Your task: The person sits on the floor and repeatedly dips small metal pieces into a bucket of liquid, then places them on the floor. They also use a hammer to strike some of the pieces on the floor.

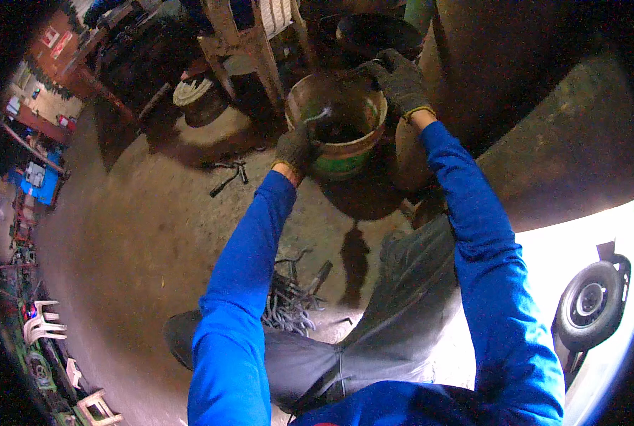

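Blue sleeves [235, 277] reached from me to the bucket [342, 167], between my gloved left hand [295, 149], fingers curled at its near-left rim, and my gloved right hand [402, 85], fingers bent at its far-right edge; I couldn't tell whether either gripped anything. Grimy floor [132, 241] spread left of the bucket, bent metal pieces [288, 305] lay heaped nearer me, and a chair [249, 42] stood beyond it.

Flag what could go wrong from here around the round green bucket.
The left hand and right hand, in dark gloves, appear to be at the rim of the round green bucket; uneven pressure might tip it. The heap of bent grey metal pieces lies close to the left leg in grey trousers, so shifting it could snag fabric.
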Action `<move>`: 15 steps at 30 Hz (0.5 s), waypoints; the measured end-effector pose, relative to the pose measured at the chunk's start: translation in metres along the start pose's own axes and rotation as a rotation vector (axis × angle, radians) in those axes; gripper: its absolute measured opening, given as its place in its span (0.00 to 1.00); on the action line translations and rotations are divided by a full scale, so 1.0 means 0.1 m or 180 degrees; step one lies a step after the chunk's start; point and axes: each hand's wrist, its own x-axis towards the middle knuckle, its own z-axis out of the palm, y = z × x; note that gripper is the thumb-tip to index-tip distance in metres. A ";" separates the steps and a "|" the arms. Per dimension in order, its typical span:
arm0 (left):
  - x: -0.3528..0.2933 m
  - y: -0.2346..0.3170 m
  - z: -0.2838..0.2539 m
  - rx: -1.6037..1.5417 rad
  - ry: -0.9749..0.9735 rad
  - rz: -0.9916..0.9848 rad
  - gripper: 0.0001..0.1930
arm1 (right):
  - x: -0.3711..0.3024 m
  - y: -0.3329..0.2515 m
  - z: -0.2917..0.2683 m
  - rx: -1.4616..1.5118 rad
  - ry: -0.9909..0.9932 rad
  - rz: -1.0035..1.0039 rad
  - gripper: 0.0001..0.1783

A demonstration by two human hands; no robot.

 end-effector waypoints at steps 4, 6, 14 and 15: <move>-0.28 -0.48 0.01 -0.1443 0.0382 -0.0432 0.09 | 0.07 -0.03 0.38 -0.0303 -0.0091 -0.0114 0.25; -0.33 -0.22 -0.07 -0.1410 0.0056 -0.0918 0.08 | 0.07 0.13 0.47 -0.0572 -0.0751 0.0187 0.25; -0.44 -0.08 -0.33 -0.0248 0.0498 -0.0297 0.09 | -0.07 0.79 1.52 -0.1671 -0.1626 0.0058 0.24; -0.50 -0.17 -0.33 -0.0077 0.0647 -0.0196 0.10 | -0.17 0.70 1.68 -0.1843 -0.2082 0.0156 0.28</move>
